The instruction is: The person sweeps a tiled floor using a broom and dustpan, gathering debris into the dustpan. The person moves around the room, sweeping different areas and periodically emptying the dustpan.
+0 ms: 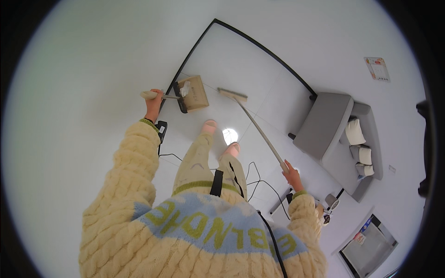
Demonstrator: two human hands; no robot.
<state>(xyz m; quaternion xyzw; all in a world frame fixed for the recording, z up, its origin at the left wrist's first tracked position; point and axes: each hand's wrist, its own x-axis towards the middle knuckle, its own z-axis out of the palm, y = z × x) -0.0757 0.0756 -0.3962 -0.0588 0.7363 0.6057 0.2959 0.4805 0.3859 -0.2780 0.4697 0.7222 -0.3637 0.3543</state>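
Note:
My left hand (153, 103) grips the upright handle (149, 94) of a beige dustpan (197, 95). The pan rests on the floor beside the black baseboard, and a crumpled whitish scrap (185, 89) shows at its dark-edged back. Over on the other side, my right hand (293, 176) holds the upper end of a long pale pole (261, 133). That pole slants down to a beige floor brush (232, 93) with dark bristles, which lies on the tiles a short way right of the dustpan, apart from it.
Black baseboard (257, 43) meets in a corner ahead. At right stands a grey sofa (321, 128) with several white cushions (354, 132). Dark cables (267, 184) trail over the floor by my legs. A black power adapter (162, 130) is near my left forearm. My feet wear pink slippers (209, 125).

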